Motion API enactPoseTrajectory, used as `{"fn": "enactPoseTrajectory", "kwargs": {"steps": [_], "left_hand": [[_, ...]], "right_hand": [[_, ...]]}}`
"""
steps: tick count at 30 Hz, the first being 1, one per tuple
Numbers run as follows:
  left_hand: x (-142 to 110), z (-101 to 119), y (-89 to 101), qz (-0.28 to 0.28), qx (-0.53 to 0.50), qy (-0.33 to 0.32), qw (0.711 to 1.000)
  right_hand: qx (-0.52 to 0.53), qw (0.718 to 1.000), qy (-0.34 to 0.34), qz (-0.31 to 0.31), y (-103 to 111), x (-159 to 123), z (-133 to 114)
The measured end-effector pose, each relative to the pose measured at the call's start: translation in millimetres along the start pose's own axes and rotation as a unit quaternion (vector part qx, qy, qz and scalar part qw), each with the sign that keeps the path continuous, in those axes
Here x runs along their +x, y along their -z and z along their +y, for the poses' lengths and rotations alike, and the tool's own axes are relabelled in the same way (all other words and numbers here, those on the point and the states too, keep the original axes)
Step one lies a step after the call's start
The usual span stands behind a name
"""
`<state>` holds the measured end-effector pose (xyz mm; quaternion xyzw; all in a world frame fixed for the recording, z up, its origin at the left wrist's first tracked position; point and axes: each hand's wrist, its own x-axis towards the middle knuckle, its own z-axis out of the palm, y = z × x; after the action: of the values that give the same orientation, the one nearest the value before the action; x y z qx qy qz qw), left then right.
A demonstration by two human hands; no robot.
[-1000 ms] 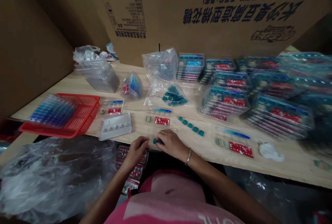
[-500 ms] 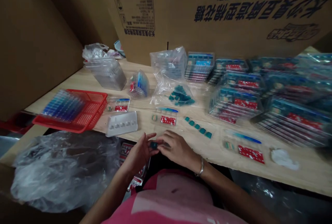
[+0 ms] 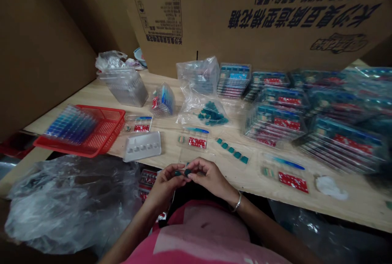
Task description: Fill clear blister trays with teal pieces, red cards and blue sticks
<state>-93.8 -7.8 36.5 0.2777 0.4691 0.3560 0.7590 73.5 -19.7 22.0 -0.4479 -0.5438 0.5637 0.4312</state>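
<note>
In front of my body, over the table's near edge, both hands meet. The fingertips of my left hand point(image 3: 168, 180) pinch a small dark teal piece point(image 3: 177, 173). Close beside it, another small teal piece point(image 3: 187, 171) sits between the fingers of my right hand point(image 3: 210, 177). Just beyond my hands lies a clear blister tray point(image 3: 193, 138) with a blue pen-like stick and a red spotted packet. To its right a slanting row of several teal pieces point(image 3: 231, 149) rests on the wood. A loose heap of teal pieces point(image 3: 212, 114) lies farther back.
A red basket point(image 3: 114, 127) with blue items stands left, near a white tray point(image 3: 142, 146). Stacks of filled blister trays point(image 3: 274, 123) crowd the right. A crumpled white tissue point(image 3: 330, 187) lies near the right edge. A large carton point(image 3: 196, 19) stands behind; plastic sheeting point(image 3: 70, 202) hangs left.
My fingers have shifted around the teal pieces; two now show side by side where one showed before. My left hand's fingers have curled in. The view has shifted slightly.
</note>
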Motion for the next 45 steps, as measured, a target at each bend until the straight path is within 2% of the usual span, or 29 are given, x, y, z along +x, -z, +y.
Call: {"fn": "enactPoseTrajectory", "kwargs": {"steps": [2,5,9,11,14,17,19,21,23,25,26,28,30,33,35,37,41,42,45], "left_hand": [[1,1,0.6,-0.003,-0.018,0.004,1.0],[1,4,2.9,-0.023,-0.046,0.025,0.998],[0,7,4.7,-0.052,-0.035,0.026,0.998],[0,7,4.2,-0.052,-0.026,0.022,0.998],[2,6,2.0,-0.033,-0.008,0.023,0.999],[4,5,-2.1,-0.025,0.009,0.018,0.999],[5,6,-4.7,-0.024,0.009,0.006,1.0],[6,6,-4.9,-0.019,0.004,-0.006,1.0],[8,5,-1.3,-0.011,0.005,-0.016,1.0],[11,3,5.0,0.005,0.023,-0.037,0.999],[14,3,8.3,0.015,0.041,-0.052,0.998],[23,5,12.5,0.034,0.089,-0.093,0.991],[39,13,10.8,0.033,0.138,-0.133,0.981],[79,34,-4.5,-0.001,0.2,-0.191,0.961],[114,50,-19.4,-0.009,0.229,-0.228,0.946],[150,65,-33.4,-0.009,0.272,-0.272,0.923],[209,87,-50.6,-0.048,0.417,-0.353,0.836],[220,90,-52.8,-0.056,0.438,-0.357,0.823],[239,91,-56.9,-0.05,0.462,-0.353,0.812]], "right_hand": [[-0.011,1.0,0.002,0.006,5,-2,3],[-0.1,0.993,0.023,0.062,20,-1,2],[-0.216,0.962,0.093,0.142,48,10,-9],[-0.279,0.941,0.118,0.153,61,22,-18],[-0.376,0.908,0.125,0.135,79,49,-32],[-0.427,0.878,0.151,0.159,92,79,-44],[-0.432,0.866,0.184,0.174,93,89,-49],[-0.423,0.869,0.208,0.149,83,84,-49],[-0.406,0.886,0.205,0.091,68,65,-46],[-0.403,0.898,0.174,0.018,56,41,-39],[-0.415,0.895,0.164,0.002,53,32,-36],[-0.442,0.884,0.153,0.016,58,25,-30],[-0.473,0.865,0.156,0.065,73,35,-28],[-0.539,0.821,0.152,0.112,104,67,-26],[-0.586,0.795,0.122,0.099,120,88,-22],[-0.615,0.78,0.088,0.075,128,100,-16],[-0.624,0.776,0.079,0.059,131,109,-11],[-0.619,0.78,0.072,0.066,130,112,-12],[-0.606,0.788,0.021,0.107,130,131,-18]]}}
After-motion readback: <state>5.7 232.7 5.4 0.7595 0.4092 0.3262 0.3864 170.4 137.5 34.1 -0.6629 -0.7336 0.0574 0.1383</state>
